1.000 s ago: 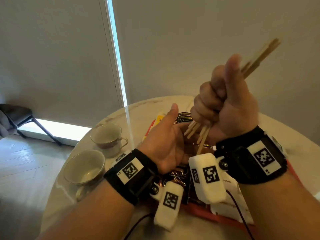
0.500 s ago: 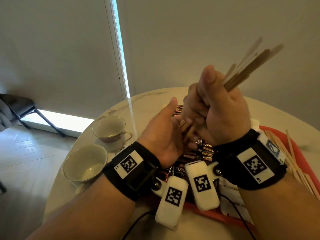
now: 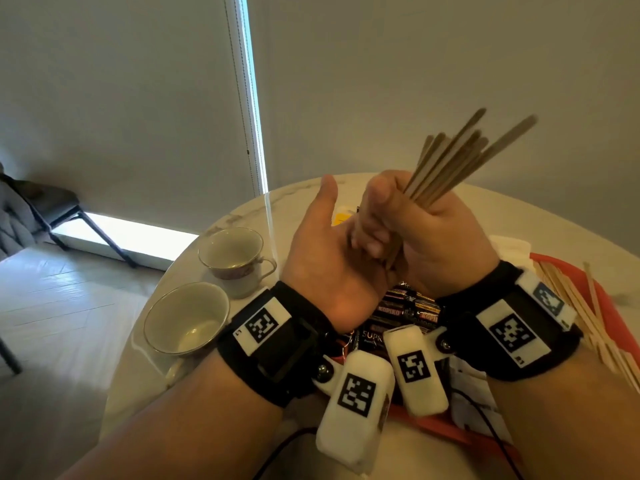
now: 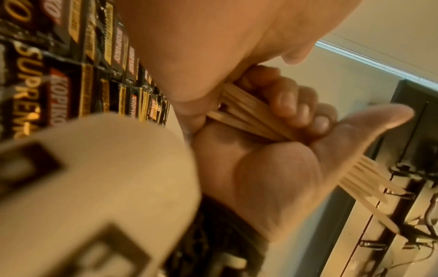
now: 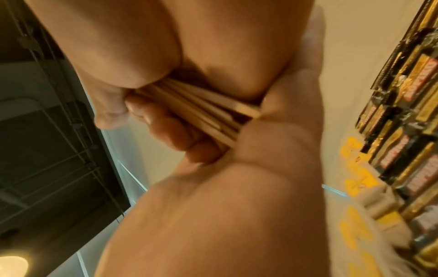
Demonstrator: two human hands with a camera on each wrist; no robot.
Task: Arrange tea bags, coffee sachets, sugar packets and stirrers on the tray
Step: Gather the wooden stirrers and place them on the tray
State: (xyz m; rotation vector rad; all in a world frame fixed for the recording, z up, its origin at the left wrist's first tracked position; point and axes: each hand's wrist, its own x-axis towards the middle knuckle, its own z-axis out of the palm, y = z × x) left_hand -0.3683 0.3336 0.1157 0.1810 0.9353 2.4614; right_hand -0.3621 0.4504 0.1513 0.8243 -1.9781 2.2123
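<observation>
Gripping stirrers (image 3: 460, 161), right hand (image 3: 433, 233) butts flat left hand (image 3: 325, 258) — hiding sachets (image 3: 398, 306); cups (image 3: 187, 320) left.

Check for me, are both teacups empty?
Yes, in the head view the near teacup and the far teacup both show bare insides with nothing in them.

Daylight from the window gap (image 3: 255, 109); dim room, both wrist views blurred, warm-tinted.
</observation>
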